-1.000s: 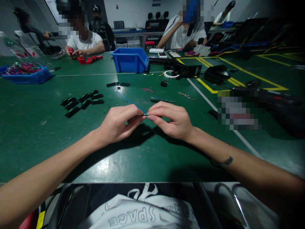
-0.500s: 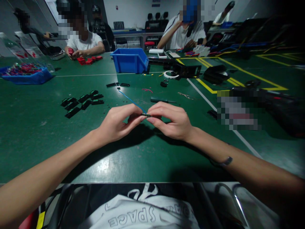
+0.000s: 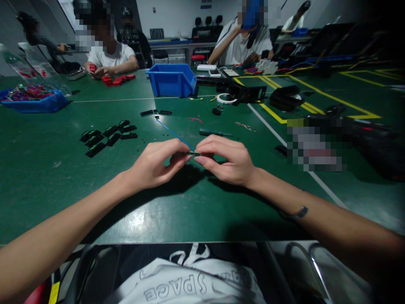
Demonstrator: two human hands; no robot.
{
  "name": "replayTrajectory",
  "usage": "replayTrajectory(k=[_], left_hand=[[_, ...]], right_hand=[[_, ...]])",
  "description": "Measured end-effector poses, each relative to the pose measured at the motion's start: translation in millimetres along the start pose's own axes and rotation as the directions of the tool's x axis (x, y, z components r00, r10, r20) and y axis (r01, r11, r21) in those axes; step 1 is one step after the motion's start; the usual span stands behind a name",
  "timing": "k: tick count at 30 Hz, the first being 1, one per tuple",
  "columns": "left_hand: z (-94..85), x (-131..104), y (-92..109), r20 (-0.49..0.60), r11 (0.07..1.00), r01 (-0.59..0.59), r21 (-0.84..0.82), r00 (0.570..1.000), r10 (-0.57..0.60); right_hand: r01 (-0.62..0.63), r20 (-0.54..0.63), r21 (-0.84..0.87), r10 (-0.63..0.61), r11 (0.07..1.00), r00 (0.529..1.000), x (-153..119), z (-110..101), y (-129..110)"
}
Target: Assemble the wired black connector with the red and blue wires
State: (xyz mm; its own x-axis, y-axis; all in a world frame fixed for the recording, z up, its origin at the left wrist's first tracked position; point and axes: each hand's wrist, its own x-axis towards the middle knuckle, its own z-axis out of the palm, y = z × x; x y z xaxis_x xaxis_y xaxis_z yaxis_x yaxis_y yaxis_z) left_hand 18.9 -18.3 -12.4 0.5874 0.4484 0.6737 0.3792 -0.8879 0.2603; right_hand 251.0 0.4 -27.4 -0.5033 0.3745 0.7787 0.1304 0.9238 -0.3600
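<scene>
My left hand [image 3: 155, 162] and my right hand [image 3: 229, 158] meet fingertip to fingertip above the green table [image 3: 63, 177]. Between them they pinch a small dark connector piece [image 3: 193, 153]. A thin blue wire [image 3: 172, 133] runs from that piece up and to the left, its far end resting on the table. Most of the small piece is hidden by my fingers.
Several black parts [image 3: 107, 136] lie to the left. A screwdriver [image 3: 215, 133] lies just beyond my hands. A blue bin [image 3: 171, 80] stands further back, another blue tray [image 3: 31, 99] far left. Other people sit across the table; red parts [image 3: 117, 79] lie by one of them.
The hands stay together with small finger movements; the wire's far end has dropped slightly towards the table.
</scene>
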Motion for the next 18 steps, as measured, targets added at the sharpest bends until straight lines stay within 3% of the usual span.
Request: replayTrajectory(k=[18], left_hand=[[0.0,0.3,3.9,0.002,0.999,0.013,-0.038,1.0,-0.013]], right_hand=[[0.041,-0.025,-0.001,-0.041,0.999,0.999,1.1,0.9,-0.8]])
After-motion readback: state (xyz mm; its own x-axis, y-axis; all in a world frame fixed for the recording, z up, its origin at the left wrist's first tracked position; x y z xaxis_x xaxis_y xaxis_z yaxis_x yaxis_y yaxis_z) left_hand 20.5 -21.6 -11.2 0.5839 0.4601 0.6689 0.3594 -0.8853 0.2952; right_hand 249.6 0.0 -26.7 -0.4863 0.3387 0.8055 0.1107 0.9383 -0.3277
